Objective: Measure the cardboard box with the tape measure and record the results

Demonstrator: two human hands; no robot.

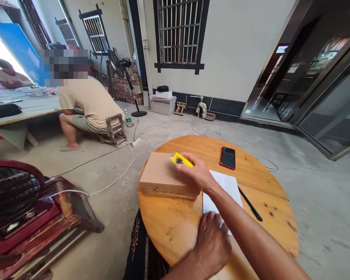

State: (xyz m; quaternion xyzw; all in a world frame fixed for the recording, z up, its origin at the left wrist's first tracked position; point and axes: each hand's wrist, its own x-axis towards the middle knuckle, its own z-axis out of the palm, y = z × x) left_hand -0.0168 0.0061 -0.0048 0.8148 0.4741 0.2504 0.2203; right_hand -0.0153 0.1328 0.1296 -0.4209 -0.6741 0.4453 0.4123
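Observation:
My right hand (196,173) is closed around a yellow utility knife (181,160) and holds it over the top of a brown cardboard box (161,175). The box lies on a round wooden table (175,229). My left hand (212,243) rests knuckles up near the table's front, on the lower edge of a white sheet of paper (227,186); its fingers are curled under and hidden. A black pen (250,203) lies to the right of the paper. A phone in a red case (228,157) lies face up farther back.
A person in a beige shirt (87,103) crouches on a low wooden stool (113,130) at the left, beside a long table (23,109). White cables (116,179) run across the concrete floor. A dark red fan housing (23,210) sits at the lower left. Glass doors (329,105) stand open at the right.

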